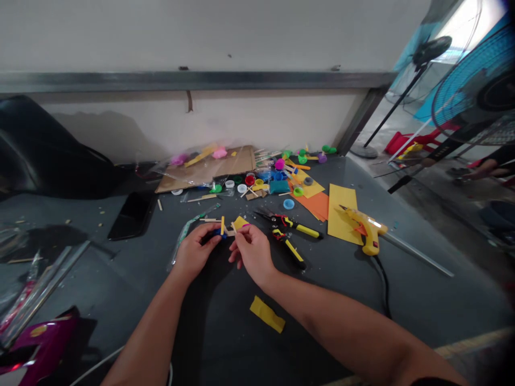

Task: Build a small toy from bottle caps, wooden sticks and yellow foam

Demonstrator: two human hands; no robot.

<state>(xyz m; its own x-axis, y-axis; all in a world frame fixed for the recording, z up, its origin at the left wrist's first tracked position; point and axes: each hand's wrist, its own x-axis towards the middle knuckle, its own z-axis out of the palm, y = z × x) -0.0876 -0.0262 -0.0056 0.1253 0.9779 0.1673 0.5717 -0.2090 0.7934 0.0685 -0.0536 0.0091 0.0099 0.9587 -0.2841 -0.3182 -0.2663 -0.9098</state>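
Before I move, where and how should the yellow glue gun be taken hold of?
Likely by the handle, coming from the near side with the right hand once free. The glue gun lies flat, handle toward the person, nozzle pointing left over the yellow sheet, clear stick jutting out behind. Mind the cord at its base.

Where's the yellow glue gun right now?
In the head view, the yellow glue gun lies on the right side of the table, its front over a yellow sheet, right of two yellow-and-black hand tools.

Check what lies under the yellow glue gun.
The glue gun has a yellow sheet under its front and dark tabletop under its rear; whatever it covers is hidden.
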